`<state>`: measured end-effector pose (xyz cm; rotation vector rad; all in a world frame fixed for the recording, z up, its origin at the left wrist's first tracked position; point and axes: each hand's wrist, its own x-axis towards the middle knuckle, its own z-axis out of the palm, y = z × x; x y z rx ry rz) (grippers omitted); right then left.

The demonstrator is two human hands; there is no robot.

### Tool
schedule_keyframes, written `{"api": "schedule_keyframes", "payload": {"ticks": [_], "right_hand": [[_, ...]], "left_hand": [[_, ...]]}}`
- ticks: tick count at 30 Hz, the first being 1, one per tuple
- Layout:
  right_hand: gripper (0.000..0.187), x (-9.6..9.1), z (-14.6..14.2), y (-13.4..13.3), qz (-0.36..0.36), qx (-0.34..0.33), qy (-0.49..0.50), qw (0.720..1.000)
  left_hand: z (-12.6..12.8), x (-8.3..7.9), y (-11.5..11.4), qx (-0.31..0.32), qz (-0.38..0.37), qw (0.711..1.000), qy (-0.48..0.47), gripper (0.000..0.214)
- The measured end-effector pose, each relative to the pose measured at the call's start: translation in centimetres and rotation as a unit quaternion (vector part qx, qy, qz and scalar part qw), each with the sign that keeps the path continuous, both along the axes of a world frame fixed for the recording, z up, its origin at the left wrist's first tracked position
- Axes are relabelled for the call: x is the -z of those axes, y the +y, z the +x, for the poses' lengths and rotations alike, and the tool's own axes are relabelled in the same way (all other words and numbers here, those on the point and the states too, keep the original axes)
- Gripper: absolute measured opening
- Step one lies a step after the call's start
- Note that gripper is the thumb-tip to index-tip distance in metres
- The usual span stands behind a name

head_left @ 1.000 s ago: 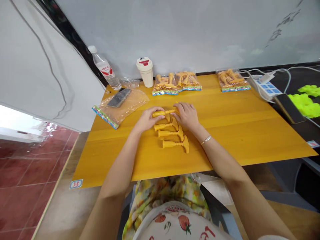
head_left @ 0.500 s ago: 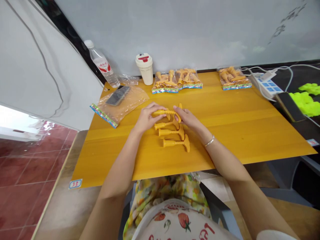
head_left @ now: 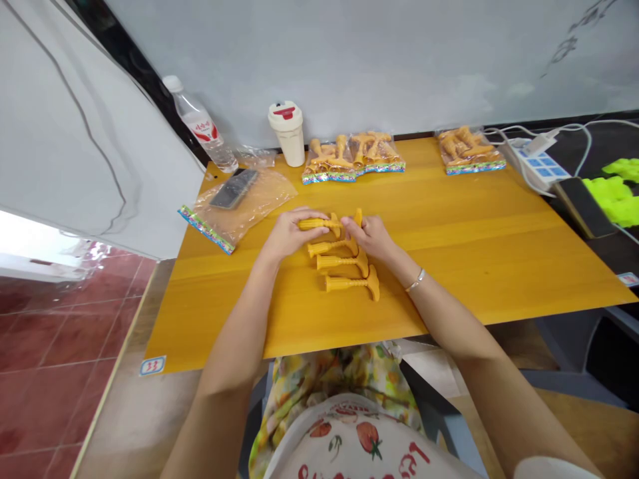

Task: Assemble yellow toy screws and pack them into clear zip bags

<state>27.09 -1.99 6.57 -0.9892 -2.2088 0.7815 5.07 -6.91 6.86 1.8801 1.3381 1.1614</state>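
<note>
Left hand [head_left: 288, 234] closed around a ribbed orange plastic T-piece [head_left: 317, 225] above three matching pieces [head_left: 343, 264]; right hand [head_left: 370, 238] half-curled at its crossbar [head_left: 358, 217], hold unclear.

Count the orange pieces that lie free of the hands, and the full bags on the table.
Orange pieces: 3
Full bags: 2
Total: 5
</note>
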Motion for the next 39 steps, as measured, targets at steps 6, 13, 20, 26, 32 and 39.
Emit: {"api": "schedule_keyframes", "payload": {"ticks": [6,13,20,26,32,39], "right_hand": [[0.068,-0.6,-0.3,-0.5,-0.282,-0.016,0.081,0.956],[0.080,0.5,0.3,0.5,0.050,-0.005,-0.026,0.998],[0.076,0.5,0.6,1.2,0.168,-0.047,-0.067,0.982],[0.076,-0.2,-0.3,-0.3,-0.159,-0.001,0.052,0.986],[0.077,0.5,-0.1,0.5,-0.150,0.027,0.014,0.988],[0.077,1.4,0.9,1.7,0.202,-0.052,-0.080,0.975]], "left_hand": [[0.6,0.5,0.0,-0.013,0.107,0.993,0.049,0.026],[0.0,0.4,0.2,-0.002,-0.041,0.999,-0.004,0.033],[-0.4,0.0,0.0,0.021,-0.071,0.997,0.004,0.036],[0.2,0.4,0.1,-0.001,0.079,0.996,0.032,0.033],[0.5,1.2,0.5,-0.024,0.086,0.993,0.077,0.034],[-0.4,0.8,0.6,0.003,-0.071,0.997,-0.030,0.039]]}}
